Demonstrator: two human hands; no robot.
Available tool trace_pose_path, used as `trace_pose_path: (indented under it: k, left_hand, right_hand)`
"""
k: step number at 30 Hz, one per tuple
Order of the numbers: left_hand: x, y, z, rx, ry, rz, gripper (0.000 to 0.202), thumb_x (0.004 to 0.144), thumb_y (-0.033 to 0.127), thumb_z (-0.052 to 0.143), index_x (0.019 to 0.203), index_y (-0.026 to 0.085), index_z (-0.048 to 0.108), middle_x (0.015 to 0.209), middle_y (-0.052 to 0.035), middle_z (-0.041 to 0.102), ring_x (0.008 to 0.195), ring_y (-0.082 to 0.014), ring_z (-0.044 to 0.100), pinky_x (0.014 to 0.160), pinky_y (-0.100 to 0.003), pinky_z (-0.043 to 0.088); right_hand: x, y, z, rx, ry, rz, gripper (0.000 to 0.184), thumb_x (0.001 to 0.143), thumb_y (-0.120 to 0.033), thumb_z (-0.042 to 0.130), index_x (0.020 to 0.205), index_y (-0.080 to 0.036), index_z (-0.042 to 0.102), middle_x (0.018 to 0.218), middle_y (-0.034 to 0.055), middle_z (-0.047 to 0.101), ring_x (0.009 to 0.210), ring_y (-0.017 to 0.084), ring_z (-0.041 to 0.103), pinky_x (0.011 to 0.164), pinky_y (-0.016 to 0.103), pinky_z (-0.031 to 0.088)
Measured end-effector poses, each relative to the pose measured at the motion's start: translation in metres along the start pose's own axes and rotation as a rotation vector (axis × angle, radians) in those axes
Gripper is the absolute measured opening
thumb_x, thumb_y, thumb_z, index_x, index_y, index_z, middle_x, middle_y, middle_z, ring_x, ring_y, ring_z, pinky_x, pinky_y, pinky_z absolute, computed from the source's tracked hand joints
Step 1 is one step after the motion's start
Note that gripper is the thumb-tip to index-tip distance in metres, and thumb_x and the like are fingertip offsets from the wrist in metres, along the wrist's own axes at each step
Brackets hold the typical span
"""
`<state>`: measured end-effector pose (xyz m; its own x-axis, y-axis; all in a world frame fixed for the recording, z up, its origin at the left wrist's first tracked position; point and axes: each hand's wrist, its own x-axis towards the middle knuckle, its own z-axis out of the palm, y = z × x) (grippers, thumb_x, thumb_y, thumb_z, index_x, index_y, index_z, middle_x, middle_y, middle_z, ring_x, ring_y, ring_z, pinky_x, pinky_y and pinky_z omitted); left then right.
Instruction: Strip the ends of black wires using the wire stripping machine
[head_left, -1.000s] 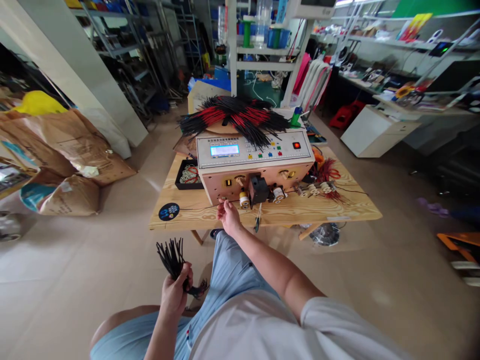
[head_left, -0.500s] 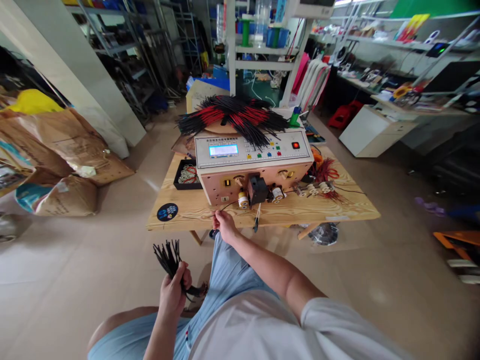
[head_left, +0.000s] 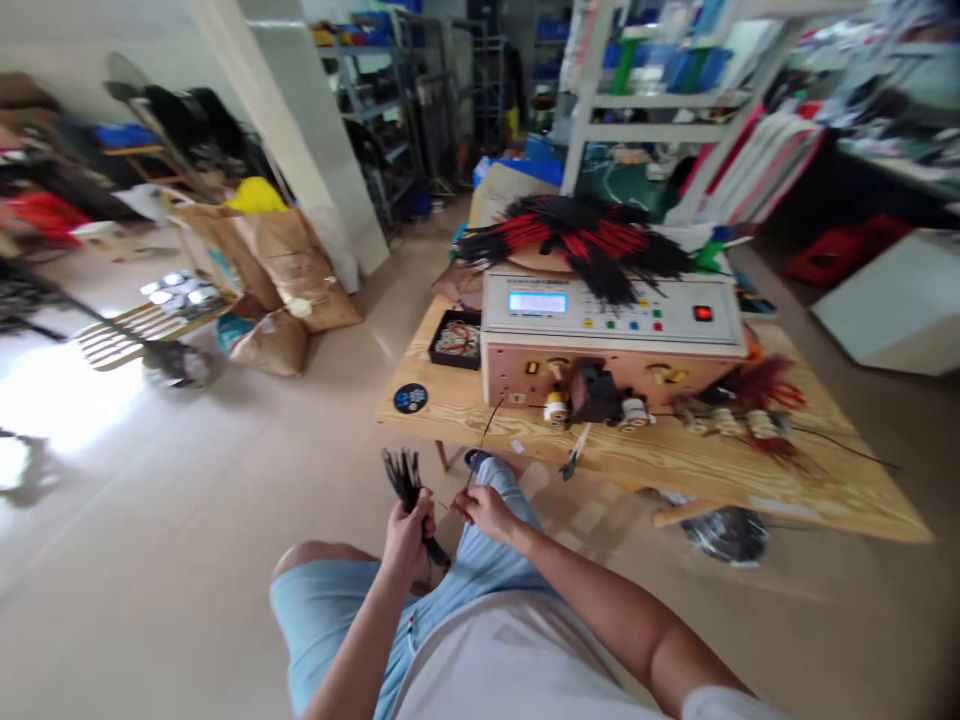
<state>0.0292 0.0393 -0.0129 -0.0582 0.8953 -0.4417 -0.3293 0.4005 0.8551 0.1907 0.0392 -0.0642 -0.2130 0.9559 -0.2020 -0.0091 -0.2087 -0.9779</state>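
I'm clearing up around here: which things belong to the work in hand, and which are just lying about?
Likely in use:
black bundle in left hand
wire in right hand
machine
red-black heap

Seemingly lying about:
disc
paper bags

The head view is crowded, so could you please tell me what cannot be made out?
Black wire bundle, head view: middle covered by the left hand.
Thin dark wire, head view: gripped part hidden by the right hand.
Display, head view: any writing too small and blurred.
Control panel, head view: partly covered by the red and black wire pile.
White cabinet, head view: cut off by the right edge.
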Motion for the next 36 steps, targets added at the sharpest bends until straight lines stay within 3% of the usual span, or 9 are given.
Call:
trace_pose_path:
  k: [4,7,11,17,24,26,29,32,36]
  left_hand:
    - [-0.005,-0.001,0.000,0.072,0.026,0.033,0.046,0.066,0.050,0.086,0.078,0.017,0.057,0.060,0.0055,0.053,0.043,-0.0038,0.038,0.040,-0.018,0.027]
    - [-0.011,0.000,-0.002,0.072,-0.004,0.063,0.043,0.072,0.053,0.081,0.083,0.016,0.061,0.073,-0.0011,0.063,0.047,-0.0047,0.042,0.041,-0.019,0.029]
    - [-0.018,0.008,-0.003,-0.017,-0.016,0.098,0.044,0.073,0.056,0.080,0.081,0.017,0.060,0.075,-0.0059,0.066,0.059,-0.0100,0.053,0.045,-0.019,0.032]
    - [-0.024,0.014,-0.002,-0.149,-0.025,0.099,0.051,0.075,0.064,0.075,0.087,0.016,0.063,0.076,-0.0079,0.067,0.065,-0.0128,0.057,0.047,-0.020,0.033]
    - [-0.021,0.000,-0.010,-0.055,-0.018,0.098,0.047,0.072,0.059,0.081,0.085,0.017,0.063,0.064,0.0018,0.057,0.049,-0.0073,0.042,0.045,-0.021,0.031]
    - [-0.020,0.000,-0.012,-0.048,0.014,0.095,0.046,0.073,0.058,0.080,0.082,0.017,0.061,0.061,0.0030,0.055,0.049,-0.0073,0.042,0.046,-0.021,0.031]
    - [-0.018,0.004,-0.014,-0.069,0.013,0.087,0.046,0.072,0.057,0.081,0.080,0.017,0.059,0.058,0.0043,0.052,0.048,-0.0072,0.042,0.046,-0.021,0.031]
    - [-0.018,0.009,-0.013,-0.102,-0.001,0.080,0.045,0.070,0.053,0.084,0.081,0.017,0.060,0.055,0.0058,0.050,0.047,-0.0069,0.041,0.046,-0.020,0.031]
    - [-0.021,0.010,-0.010,-0.132,-0.033,0.047,0.045,0.068,0.051,0.085,0.082,0.018,0.059,0.054,0.0081,0.045,0.046,-0.0061,0.039,0.045,-0.019,0.031]
  right_hand:
    - [-0.024,0.011,0.022,-0.284,-0.198,-0.132,0.019,0.086,-0.018,0.052,0.078,-0.018,0.069,0.075,0.0026,0.066,0.070,0.016,0.057,0.065,0.025,0.042]
    - [-0.040,0.013,0.034,-0.388,-0.298,-0.149,0.021,0.085,-0.013,0.049,0.079,-0.018,0.069,0.080,0.0041,0.069,0.077,0.018,0.061,0.073,0.027,0.043]
    - [-0.051,0.017,0.037,-0.415,-0.442,-0.116,0.022,0.083,-0.011,0.046,0.079,-0.019,0.066,0.075,0.0022,0.066,0.072,0.018,0.060,0.070,0.026,0.041]
    - [-0.054,0.019,0.040,-0.396,-0.418,-0.042,0.021,0.087,-0.020,0.045,0.075,-0.019,0.062,0.068,0.0019,0.060,0.065,0.017,0.055,0.063,0.026,0.038]
    - [-0.050,0.022,0.029,-0.274,-0.421,0.006,0.023,0.092,-0.032,0.049,0.082,-0.019,0.065,0.070,0.0011,0.061,0.062,0.015,0.053,0.058,0.025,0.039]
    - [-0.036,0.020,0.014,-0.175,-0.329,0.032,0.028,0.091,-0.045,0.054,0.095,-0.019,0.066,0.071,0.0006,0.062,0.059,0.015,0.054,0.054,0.025,0.040]
    - [-0.004,0.006,-0.020,0.071,0.060,0.052,0.056,0.080,-0.061,0.066,0.117,-0.020,0.058,0.077,-0.0005,0.062,0.056,0.014,0.055,0.049,0.025,0.042]
    - [0.028,-0.020,-0.057,0.387,0.359,0.047,0.073,0.071,-0.057,0.077,0.129,-0.023,0.049,0.084,-0.0004,0.065,0.060,0.014,0.058,0.050,0.025,0.046]
    - [0.047,-0.056,-0.085,0.692,0.460,-0.008,0.059,0.070,-0.043,0.082,0.120,-0.027,0.055,0.085,-0.0012,0.067,0.064,0.014,0.062,0.055,0.024,0.049]
